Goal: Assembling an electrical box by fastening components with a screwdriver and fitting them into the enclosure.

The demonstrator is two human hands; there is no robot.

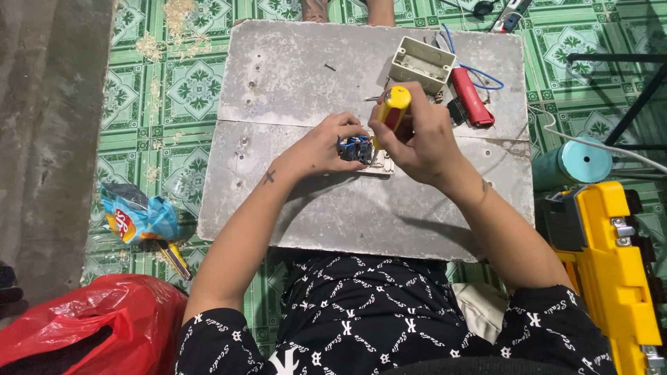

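Nearest the lens I log a black patterned garment (375,312) across the lap, both forearms reaching far from it over a grey slab (292,215) laid on green tiled floor (174,90).

Head view, hands: left hand (325,147) is curled, fingers pinching a small blue-and-dark switch module (356,148) against the slab. Right hand (417,135) is closed in a fist-like grip around a yellow-handled screwdriver (393,105), held nearly upright, tip down at the module; the tip itself is hidden by fingers. The two hands touch around the module, near the slab's middle.

Surroundings: far of the hands sits a cream wall box (421,64), open side up, with a red tool (471,96) and blue wire (486,75) just right of it. Right edge: yellow case (611,264), teal roll (573,163). Near left: red plastic bag (83,326), blue snack bag (135,217).
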